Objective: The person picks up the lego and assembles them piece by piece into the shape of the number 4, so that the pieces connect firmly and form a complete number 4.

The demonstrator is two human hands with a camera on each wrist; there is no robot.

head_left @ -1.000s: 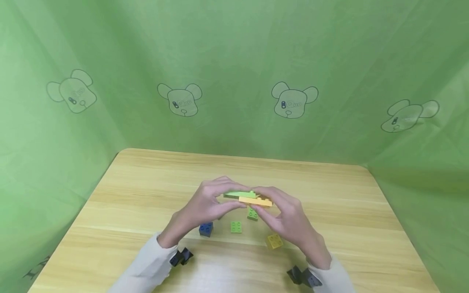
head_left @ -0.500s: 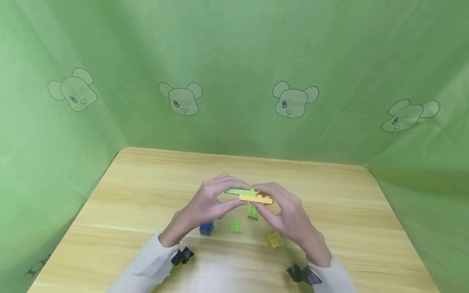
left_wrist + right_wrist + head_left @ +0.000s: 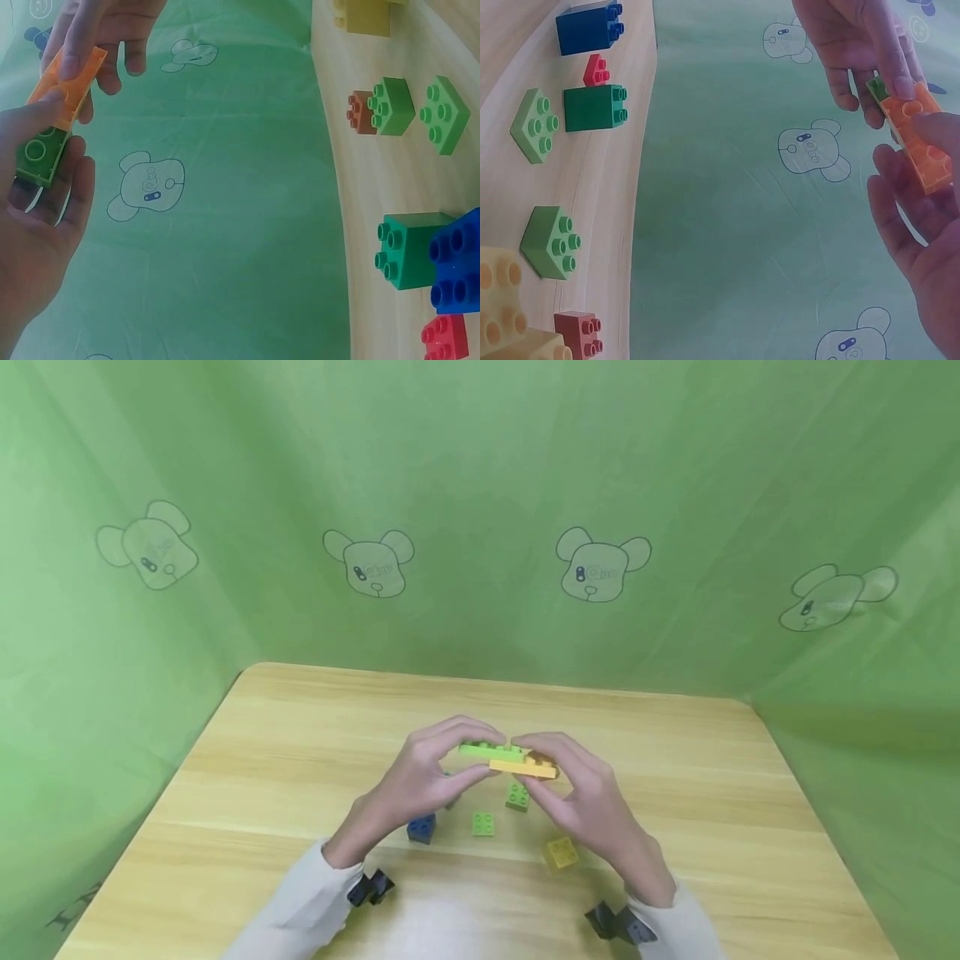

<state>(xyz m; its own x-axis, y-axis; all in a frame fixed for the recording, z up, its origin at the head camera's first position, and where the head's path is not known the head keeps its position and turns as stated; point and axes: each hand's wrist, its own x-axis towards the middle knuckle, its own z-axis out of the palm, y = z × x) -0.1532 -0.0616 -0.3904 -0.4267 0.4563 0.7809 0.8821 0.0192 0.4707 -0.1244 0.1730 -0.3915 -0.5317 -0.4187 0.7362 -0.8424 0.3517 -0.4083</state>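
Above the table, both hands hold a green building-block plate (image 3: 491,752) and an orange building-block plate (image 3: 522,769) that overlap partway, green on the upper side in the head view. My left hand (image 3: 427,774) grips from the left, its fingers at the green plate and its thumb against the orange one, as the left wrist view shows. From the right, my right hand (image 3: 588,791) pinches the orange plate between thumb and fingers. Studs show on both plates. Whether they are pressed fully together, I cannot tell.
Below the hands lie a blue block (image 3: 422,828), a flat light green plate (image 3: 483,824), a green block (image 3: 517,796) and a yellow block (image 3: 561,852). Wrist views also show a dark green block (image 3: 412,250), a red block (image 3: 445,337) and a brownish-red block (image 3: 578,334). Green curtains surround the wooden table (image 3: 300,693).
The held plates have risen slightly and tilted, so more studs show on the green one. Both hands keep their grip and have barely moved; the loose blocks lie unchanged.
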